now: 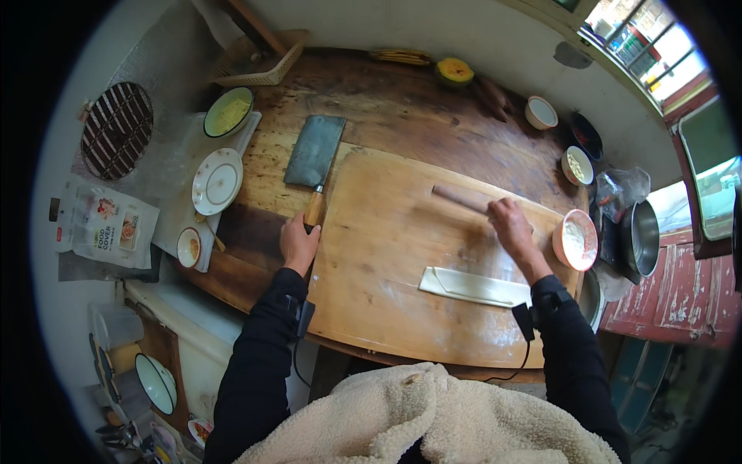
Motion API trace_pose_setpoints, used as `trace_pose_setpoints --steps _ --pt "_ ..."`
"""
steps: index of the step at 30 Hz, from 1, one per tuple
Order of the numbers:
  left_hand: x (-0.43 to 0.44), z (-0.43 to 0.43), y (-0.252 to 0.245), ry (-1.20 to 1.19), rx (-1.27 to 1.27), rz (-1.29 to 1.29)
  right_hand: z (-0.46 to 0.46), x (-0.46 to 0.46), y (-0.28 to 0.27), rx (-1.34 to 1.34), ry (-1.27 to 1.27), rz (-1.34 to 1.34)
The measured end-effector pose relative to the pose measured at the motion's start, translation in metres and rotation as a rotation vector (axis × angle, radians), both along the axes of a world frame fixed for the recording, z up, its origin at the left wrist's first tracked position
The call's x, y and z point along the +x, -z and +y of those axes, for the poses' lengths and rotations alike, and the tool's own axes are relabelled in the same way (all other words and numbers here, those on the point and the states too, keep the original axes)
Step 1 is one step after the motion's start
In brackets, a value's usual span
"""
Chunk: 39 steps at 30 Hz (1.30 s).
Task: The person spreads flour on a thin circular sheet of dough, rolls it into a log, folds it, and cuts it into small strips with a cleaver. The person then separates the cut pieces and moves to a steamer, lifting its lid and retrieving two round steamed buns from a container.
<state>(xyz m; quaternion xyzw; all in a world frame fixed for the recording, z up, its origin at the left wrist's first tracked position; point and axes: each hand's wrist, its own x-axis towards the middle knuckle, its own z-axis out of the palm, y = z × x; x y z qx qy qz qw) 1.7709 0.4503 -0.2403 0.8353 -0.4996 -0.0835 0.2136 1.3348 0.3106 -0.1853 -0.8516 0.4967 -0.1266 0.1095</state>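
Note:
My left hand [297, 243] has its fingers round the lower end of the wooden handle of a cleaver [316, 151]. The broad dark blade lies flat on the table, pointing away from me, left of a large wooden board [371, 232]. Over the board's right part, my right hand [511, 226] grips a wooden rolling pin [458, 197] near one end; the other end points left. Closer to me on the board is a folded strip of pale dough [472, 286], its right end partly behind my wrist strap. Flour dusts the wood around it.
At the board's right edge stands a bowl of flour [575, 239], near a metal pan [642, 238] and a small bowl [577, 165]. To the left are a plate [217, 181], a bowl of yellowish shreds [229, 113] and a small bowl [189, 247]. A cut pumpkin [455, 72] sits at the back wall.

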Motion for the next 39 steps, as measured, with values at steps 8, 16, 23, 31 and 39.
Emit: trace_pose_setpoints --steps 8,16,23,31,39 --pt "0.006 -0.026 -0.015 0.057 0.162 0.026 -0.095 0.048 0.028 0.184 0.076 0.153" --pt "0.026 -0.043 -0.016 -0.038 0.259 0.417 -0.086 0.057 0.021 0.129 0.024 0.401" --pt "-0.021 0.021 -0.04 0.113 -0.081 0.393 0.033 0.073 -0.023 0.148 0.09 -0.445" --pt "-0.185 0.107 -0.12 0.632 -0.276 0.457 0.153 0.051 -0.108 0.965 0.292 -1.659" --pt "-0.342 0.105 -0.141 1.3 -0.041 0.558 0.221 -0.086 -0.142 0.149 0.742 -1.522"
